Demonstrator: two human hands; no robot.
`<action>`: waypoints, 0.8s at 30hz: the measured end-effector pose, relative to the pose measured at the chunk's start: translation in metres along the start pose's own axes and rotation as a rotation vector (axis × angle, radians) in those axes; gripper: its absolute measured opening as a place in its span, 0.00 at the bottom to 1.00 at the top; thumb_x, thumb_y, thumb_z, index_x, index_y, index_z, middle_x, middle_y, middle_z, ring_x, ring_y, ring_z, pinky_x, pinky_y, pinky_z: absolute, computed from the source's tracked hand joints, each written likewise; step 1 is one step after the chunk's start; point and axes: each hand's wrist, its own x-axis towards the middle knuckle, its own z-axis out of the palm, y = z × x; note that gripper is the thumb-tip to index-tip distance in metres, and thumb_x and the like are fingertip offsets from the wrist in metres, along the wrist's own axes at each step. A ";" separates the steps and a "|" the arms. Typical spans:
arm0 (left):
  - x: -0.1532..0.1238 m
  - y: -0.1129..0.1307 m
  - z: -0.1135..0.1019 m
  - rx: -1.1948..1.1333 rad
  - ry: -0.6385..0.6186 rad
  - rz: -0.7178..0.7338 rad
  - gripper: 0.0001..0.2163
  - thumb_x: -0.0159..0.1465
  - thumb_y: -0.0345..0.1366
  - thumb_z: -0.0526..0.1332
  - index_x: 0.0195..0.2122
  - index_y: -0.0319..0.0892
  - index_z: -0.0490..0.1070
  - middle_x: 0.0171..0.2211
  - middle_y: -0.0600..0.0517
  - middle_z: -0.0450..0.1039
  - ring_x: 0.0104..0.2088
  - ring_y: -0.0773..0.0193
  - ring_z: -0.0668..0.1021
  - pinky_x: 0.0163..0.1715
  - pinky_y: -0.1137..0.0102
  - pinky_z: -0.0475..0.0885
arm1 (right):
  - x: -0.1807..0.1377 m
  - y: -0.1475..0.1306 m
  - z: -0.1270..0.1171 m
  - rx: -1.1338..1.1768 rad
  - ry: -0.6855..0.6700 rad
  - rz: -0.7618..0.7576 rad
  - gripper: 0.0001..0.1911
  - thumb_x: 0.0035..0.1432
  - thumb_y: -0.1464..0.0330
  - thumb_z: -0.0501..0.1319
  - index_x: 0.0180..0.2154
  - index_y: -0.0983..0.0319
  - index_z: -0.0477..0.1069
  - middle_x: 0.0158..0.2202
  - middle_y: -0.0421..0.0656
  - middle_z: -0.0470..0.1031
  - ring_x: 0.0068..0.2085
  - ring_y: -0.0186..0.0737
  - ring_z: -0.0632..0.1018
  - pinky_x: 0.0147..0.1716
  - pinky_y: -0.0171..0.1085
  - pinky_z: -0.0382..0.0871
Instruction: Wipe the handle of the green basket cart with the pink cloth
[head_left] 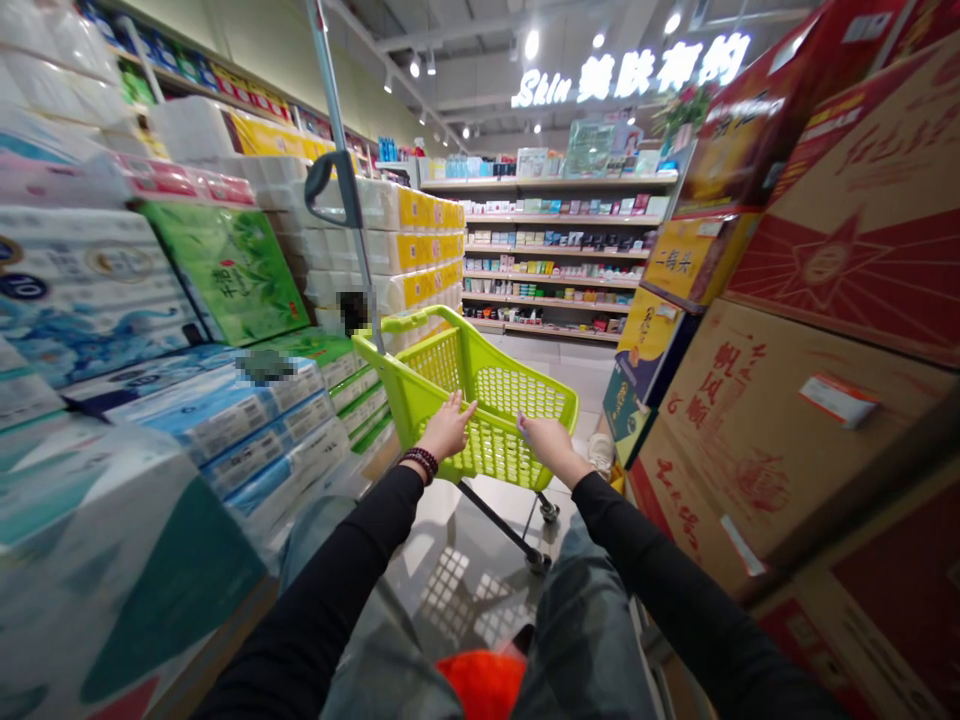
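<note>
A lime-green shopping cart [427,408] with a perforated plastic basket stands in front of me, turned at an angle. My left hand [445,430] lies at the near side of its basket, fingers stretched out and apart. A dark bead bracelet [420,459] circles that wrist. At the same side, farther right, my right hand [546,442] is closed near the basket's rim. Something small and lavender shows at its fingertips, too small to name; whether these fingers also grip the rim, I cannot tell. A tall metal pole [335,90] with a grey handle [336,190] rises from the cart's left end.
Stacked tissue packs [247,415] crowd the left side. Cardboard cartons [731,400] are piled high on the right. Beyond the cart, a shelf unit [555,217] holds small boxes and bottles. A shoe [601,453] shows beside the cartons; an orange-red thing [482,683] lies between my legs.
</note>
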 end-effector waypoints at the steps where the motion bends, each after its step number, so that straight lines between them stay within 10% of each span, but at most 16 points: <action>1: 0.001 -0.003 -0.001 -0.003 -0.013 -0.003 0.38 0.65 0.32 0.63 0.76 0.40 0.54 0.77 0.33 0.47 0.77 0.43 0.54 0.73 0.53 0.57 | 0.002 -0.004 -0.002 0.001 -0.004 -0.003 0.14 0.73 0.63 0.59 0.52 0.59 0.80 0.42 0.53 0.85 0.44 0.45 0.85 0.45 0.35 0.73; 12: 0.004 -0.033 -0.001 -0.041 -0.053 -0.041 0.40 0.61 0.31 0.63 0.76 0.37 0.53 0.77 0.30 0.46 0.77 0.43 0.54 0.73 0.51 0.57 | 0.012 -0.048 -0.025 -0.066 -0.120 -0.095 0.14 0.71 0.71 0.57 0.47 0.63 0.83 0.44 0.55 0.85 0.47 0.51 0.86 0.42 0.37 0.73; 17: 0.004 -0.034 -0.004 -0.055 -0.059 -0.104 0.40 0.61 0.27 0.59 0.76 0.36 0.52 0.78 0.33 0.44 0.76 0.47 0.56 0.72 0.57 0.60 | 0.019 -0.072 -0.014 -0.002 -0.005 -0.132 0.20 0.77 0.66 0.51 0.62 0.59 0.74 0.44 0.53 0.86 0.46 0.46 0.85 0.43 0.35 0.72; 24: 0.008 -0.041 -0.001 -0.079 -0.070 -0.085 0.45 0.57 0.25 0.59 0.77 0.41 0.49 0.79 0.37 0.42 0.75 0.47 0.60 0.72 0.58 0.62 | 0.033 -0.083 0.000 0.119 0.101 -0.191 0.18 0.74 0.68 0.55 0.55 0.56 0.81 0.49 0.50 0.85 0.48 0.43 0.84 0.46 0.33 0.71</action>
